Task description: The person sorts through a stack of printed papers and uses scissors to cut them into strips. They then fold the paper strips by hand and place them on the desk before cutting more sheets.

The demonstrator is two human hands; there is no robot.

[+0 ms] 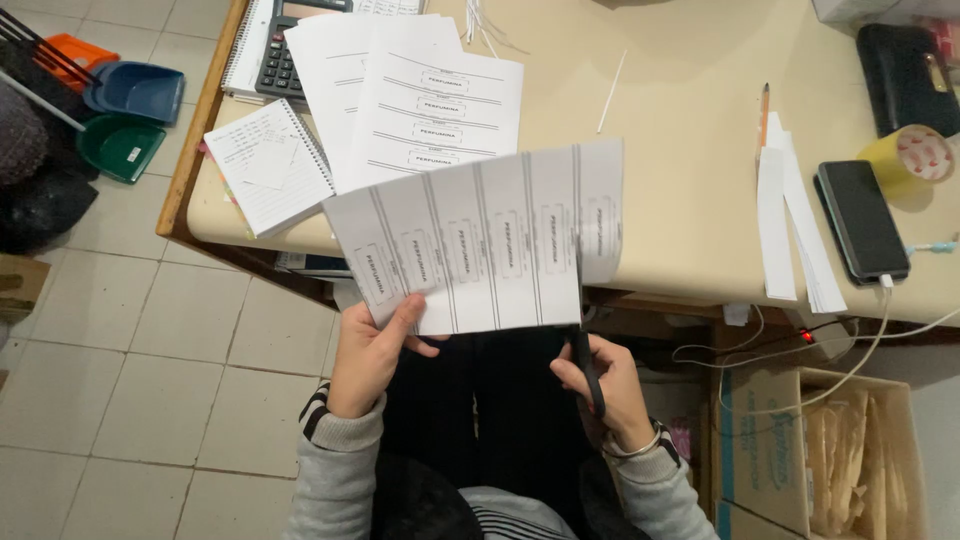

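My left hand pinches the lower left edge of a white sheet printed with several label strips, held out over my lap in front of the desk. My right hand grips black-handled scissors at the sheet's lower right edge, where a narrow strip is partly parted from the rest. The blades are hidden behind the paper.
On the beige desk lie stacked printed sheets, a spiral notebook, a calculator, cut paper strips, a pencil, a charging phone, yellow tape. A cardboard box sits lower right; dustpans left.
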